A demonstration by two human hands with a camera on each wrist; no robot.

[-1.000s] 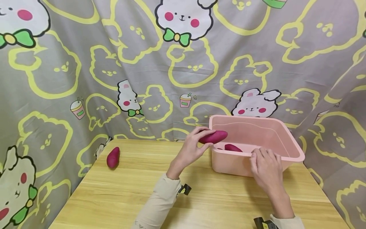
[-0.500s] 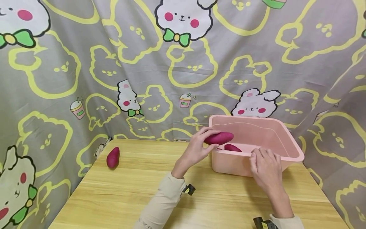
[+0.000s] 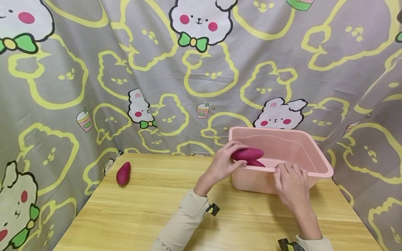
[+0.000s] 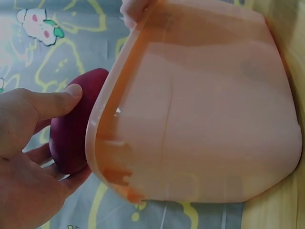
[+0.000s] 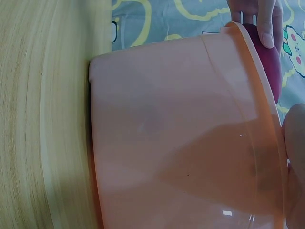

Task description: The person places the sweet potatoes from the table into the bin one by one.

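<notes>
My left hand (image 3: 221,164) holds a purple-red sweet potato (image 3: 252,153) between thumb and fingers, just above the near left rim of a pink plastic bin (image 3: 255,180). In the left wrist view the thumb presses one side of this sweet potato (image 4: 76,131) and the fingers lie on the other. My right hand (image 3: 292,186) grips the bin's front rim, fingers curled over it. Inside the bin, partly hidden by the held one, lies another sweet potato (image 3: 256,163). A further sweet potato (image 3: 124,174) rests at the table's left side.
The bin stands at the back right of a light wooden table (image 3: 141,212). A grey curtain (image 3: 176,80) with yellow outlines and white rabbits hangs behind and at both sides. Each wrist wears a small black camera.
My left hand has moved right and slightly down with the sweet potato, bringing it further over the bin and in front of the one inside. The right hand keeps its place on the rim.
</notes>
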